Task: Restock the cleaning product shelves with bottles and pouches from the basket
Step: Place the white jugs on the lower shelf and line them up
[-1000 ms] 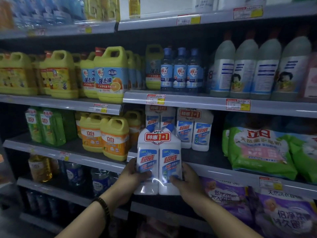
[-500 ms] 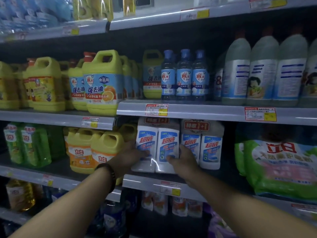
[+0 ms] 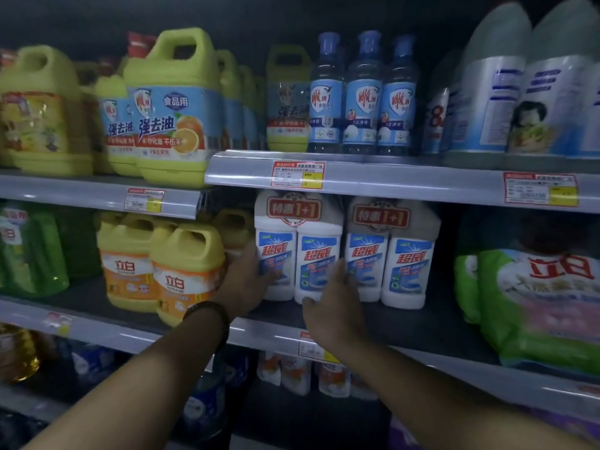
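A twin pack of white cleaner bottles (image 3: 298,241) with blue labels and a red 1+1 tag stands on the middle shelf (image 3: 406,326). My left hand (image 3: 243,284) grips its left side, thumb across the front label. My right hand (image 3: 334,306) holds its lower right side, fingers reaching between it and a second identical twin pack (image 3: 393,251) that stands touching it on the right. The basket is out of view.
Yellow jugs with orange labels (image 3: 185,271) stand close to my left hand. Green pouches (image 3: 535,303) lie to the right. The upper shelf (image 3: 373,177) carries yellow jugs, blue bottles (image 3: 360,95) and grey bottles. More pouches sit on the shelf below.
Both hands lifted the twin pack from in front of the lower shelf up onto the middle shelf and pushed it back beside the other pack. The camera moved closer.
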A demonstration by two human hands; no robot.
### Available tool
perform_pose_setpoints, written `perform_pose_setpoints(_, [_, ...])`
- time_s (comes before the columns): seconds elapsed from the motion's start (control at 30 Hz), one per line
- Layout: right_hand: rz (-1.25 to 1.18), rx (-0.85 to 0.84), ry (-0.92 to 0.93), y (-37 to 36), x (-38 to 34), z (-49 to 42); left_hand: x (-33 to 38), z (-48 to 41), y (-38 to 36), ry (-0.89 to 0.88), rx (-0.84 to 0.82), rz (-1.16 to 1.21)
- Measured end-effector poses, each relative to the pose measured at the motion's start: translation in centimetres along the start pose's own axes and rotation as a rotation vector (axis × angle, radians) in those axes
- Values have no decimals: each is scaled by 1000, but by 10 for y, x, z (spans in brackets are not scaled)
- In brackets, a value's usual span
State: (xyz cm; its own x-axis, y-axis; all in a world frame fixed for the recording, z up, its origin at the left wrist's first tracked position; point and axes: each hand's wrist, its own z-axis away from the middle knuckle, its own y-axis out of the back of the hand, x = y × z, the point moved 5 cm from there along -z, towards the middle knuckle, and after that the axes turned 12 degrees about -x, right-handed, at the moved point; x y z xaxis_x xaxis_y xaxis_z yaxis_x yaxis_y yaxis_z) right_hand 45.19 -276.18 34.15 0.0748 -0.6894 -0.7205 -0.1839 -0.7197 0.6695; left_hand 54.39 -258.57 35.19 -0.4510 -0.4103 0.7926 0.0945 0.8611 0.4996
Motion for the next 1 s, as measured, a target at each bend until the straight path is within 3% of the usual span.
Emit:
perform_pose_setpoints(0.23, [25, -106, -12, 1, 5, -1, -8, -17, -11, 64, 70, -34])
perform_pose_setpoints(0.67, [105, -109, -14, 25, 4, -6, -1, -13, -9, 182, 133, -174])
perform_pose_setpoints(0.73, [176, -114, 18, 35, 5, 6, 12, 2, -10, 183, 198, -267])
perform_pose_setpoints(0.8, [240, -140, 63, 44, 6, 23, 29, 22, -15, 162, 233, -525])
perform_pose_setpoints(0.87, [309, -177, 103, 52, 7, 43, 51, 47, -25, 96, 201, -645])
perform_pose_setpoints(1.0, [395, -215, 172, 68, 11, 92, 99, 104, -57, -61, 5, -638])
